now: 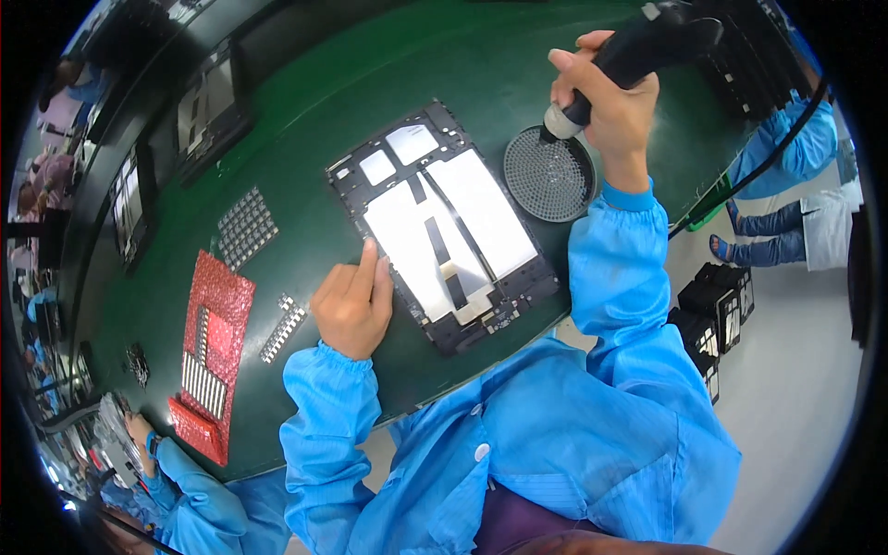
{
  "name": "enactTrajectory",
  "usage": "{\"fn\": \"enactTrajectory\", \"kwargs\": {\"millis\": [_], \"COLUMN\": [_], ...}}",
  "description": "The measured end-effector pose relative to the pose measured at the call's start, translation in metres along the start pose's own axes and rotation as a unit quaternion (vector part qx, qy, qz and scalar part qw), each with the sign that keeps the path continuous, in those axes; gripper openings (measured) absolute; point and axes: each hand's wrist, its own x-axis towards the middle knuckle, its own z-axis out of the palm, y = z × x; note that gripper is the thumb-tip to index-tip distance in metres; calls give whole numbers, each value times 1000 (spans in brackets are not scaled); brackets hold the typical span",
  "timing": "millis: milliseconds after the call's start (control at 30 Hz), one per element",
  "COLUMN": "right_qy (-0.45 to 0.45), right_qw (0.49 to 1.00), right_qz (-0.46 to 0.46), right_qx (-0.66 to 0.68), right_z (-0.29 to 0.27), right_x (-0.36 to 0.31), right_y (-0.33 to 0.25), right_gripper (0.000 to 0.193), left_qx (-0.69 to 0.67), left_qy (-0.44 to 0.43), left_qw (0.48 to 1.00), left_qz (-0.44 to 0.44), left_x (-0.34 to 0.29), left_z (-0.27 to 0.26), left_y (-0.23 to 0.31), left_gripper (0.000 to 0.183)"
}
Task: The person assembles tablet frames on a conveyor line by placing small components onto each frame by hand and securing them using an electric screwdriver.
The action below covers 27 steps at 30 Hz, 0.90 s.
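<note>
A tablet housing [444,222] lies tilted on the bench before me, its inside up, with two white battery panels and black framing. My left hand [354,301] is at its left edge, index finger stretched against the rim, the other fingers loosely bent; nothing shows in its grasp. To the right of the housing, my right hand [615,106] is wrapped around a black electric screwdriver [638,46] with a pale collar. The tool points down at a round, dark, perforated tray [550,180], its tip at the tray's upper part. Small bits, likely screws, lie in the tray.
Left of the housing are a sheet of small parts [248,228], a narrow part strip [283,328] and red bubble wrap [208,314] bearing metallic strips. More housings [213,111] stand at the far left. A dark cable [758,166] crosses at right. Another person's sleeve [199,499] is lower left.
</note>
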Motion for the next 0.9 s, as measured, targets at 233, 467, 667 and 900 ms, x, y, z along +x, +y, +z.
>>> {"fn": "enactTrajectory", "kwargs": {"millis": [233,467,667,900], "right_qy": [-6,7,20,-114], "right_qw": [999,998,994,962], "right_qz": [-30,-14,39,-244], "right_qx": [-43,-60,-96,50], "right_z": [-10,-18,-14,-23], "right_x": [5,3,1,14], "right_y": [12,11,2,26], "right_gripper": [24,24,22,21], "left_qx": [-15,-16,-11,-6], "left_qy": [-1,-12,-21,-41], "left_qw": [1000,999,999,999], "left_qz": [-3,-25,-31,-20], "left_x": [0,3,4,4], "left_z": [1,-3,-3,-5], "left_y": [2,7,8,8], "left_gripper": [25,21,18,30]}}
